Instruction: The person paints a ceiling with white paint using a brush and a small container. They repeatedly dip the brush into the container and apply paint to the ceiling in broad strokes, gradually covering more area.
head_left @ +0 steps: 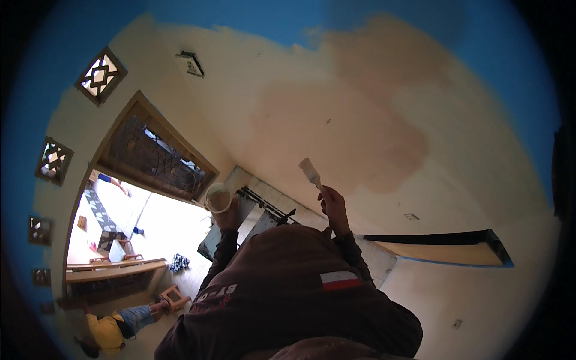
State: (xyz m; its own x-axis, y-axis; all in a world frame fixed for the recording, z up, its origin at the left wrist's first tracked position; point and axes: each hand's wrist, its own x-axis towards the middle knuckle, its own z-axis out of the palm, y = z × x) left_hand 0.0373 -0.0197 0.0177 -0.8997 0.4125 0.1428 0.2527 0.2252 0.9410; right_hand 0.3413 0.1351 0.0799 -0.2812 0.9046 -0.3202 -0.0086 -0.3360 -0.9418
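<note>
My right hand point(335, 209) is closed around the handle of a paintbrush point(310, 171). Its pale bristles point up, in front of the large wall point(288, 102). That wall is coated in cream, with a darker pinkish patch point(342, 138) across its middle and bright blue paint point(240, 15) along the top. In my left hand point(228, 221) is a round, pale paint tub point(218, 197), held at about chest height with its open mouth facing up. Pale residue coats the tub's inside; how full it is I cannot tell.
An open doorway point(150, 216) with a wooden transom point(156, 150) lies left. A person in a yellow shirt point(107, 331) stands near a wooden stool point(174, 297). Dark metal bars point(264, 204) are below my hands; a black-edged recess point(444, 240) is right.
</note>
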